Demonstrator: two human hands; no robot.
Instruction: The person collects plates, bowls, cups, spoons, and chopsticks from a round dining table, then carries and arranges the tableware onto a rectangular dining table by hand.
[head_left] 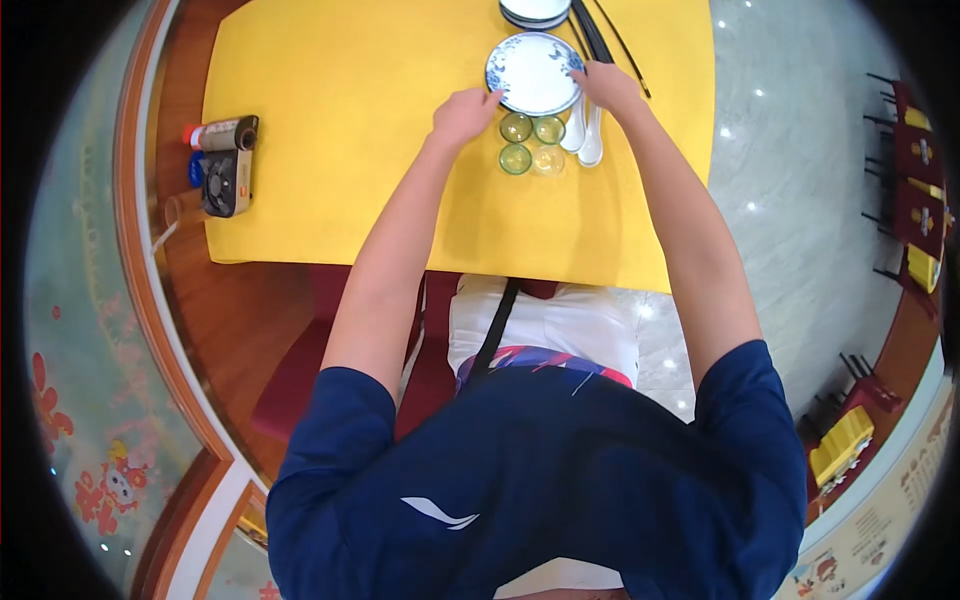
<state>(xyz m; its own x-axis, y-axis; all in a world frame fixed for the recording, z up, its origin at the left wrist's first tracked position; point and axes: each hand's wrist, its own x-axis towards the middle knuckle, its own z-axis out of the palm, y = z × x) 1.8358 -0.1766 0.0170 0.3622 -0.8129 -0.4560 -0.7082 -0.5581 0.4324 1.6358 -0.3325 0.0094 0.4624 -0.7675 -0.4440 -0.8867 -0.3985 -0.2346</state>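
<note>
Near the far edge of the yellow-covered table, my left hand (467, 115) grips the left rim of a white plate with blue floral decoration (533, 75). On the plate's opposite side, my right hand (608, 85) holds the rim. Several small glasses (516, 158) stand grouped just below the plate, green and pale yellow in tint. White spoons (591, 145) lie to their right, below my right hand. Beyond the plate is a stack of bowls or small dishes (536, 12), cut off by the frame's top. Dark chopsticks (590, 32) lie beside the stack, partly behind my right hand.
At the left end of the yellow tablecloth (330, 130) sit a black device with a round grille (228, 183) and a dark cylinder with a red cap (225, 134). A dark red chair (300, 365) is below the near edge. Other tables and chairs stand far right.
</note>
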